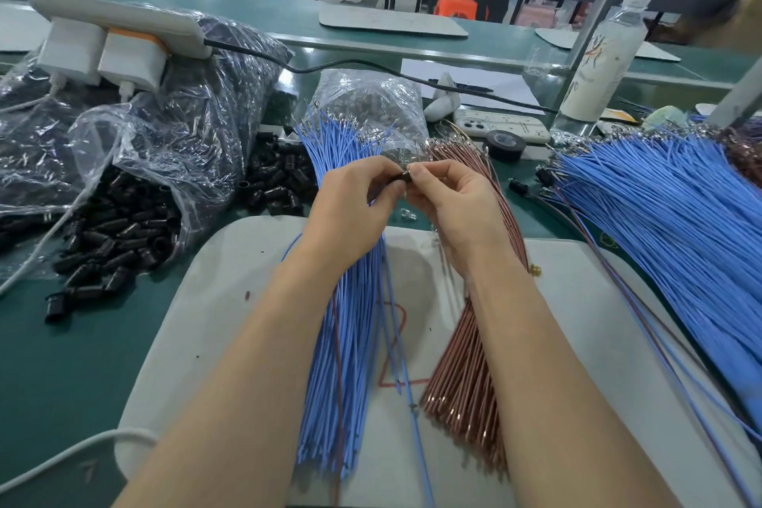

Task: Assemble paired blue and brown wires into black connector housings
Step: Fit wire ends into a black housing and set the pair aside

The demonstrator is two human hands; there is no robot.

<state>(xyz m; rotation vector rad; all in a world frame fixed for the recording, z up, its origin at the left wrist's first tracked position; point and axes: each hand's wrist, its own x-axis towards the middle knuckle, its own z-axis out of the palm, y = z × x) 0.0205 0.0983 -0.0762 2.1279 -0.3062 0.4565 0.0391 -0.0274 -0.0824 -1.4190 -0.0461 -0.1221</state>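
- The left hand (350, 202) has its grip closed on one black connector housing (400, 177), pinched between thumb and fingertips above the middle of the tabletop (62, 363)
- The housing's long axis lies roughly level and across the view, and its free end points toward the right hand (449, 202)
- The right hand's thumb and forefinger are drawn together right at that free end, touching or just beside it; whether this grip holds a wire terminal or the housing itself is too small to tell
- The blue wires (346, 342) lie in a bundle under the left forearm, the brown wires (466, 363) under the right, both running toward the person on the grey mat (577, 322)
- Judgement: this looks like the seating step, so the right hand, already nearest the opening, would push leftward along the housing's axis
- Spare housings (123, 235) spill from a bag well to the left
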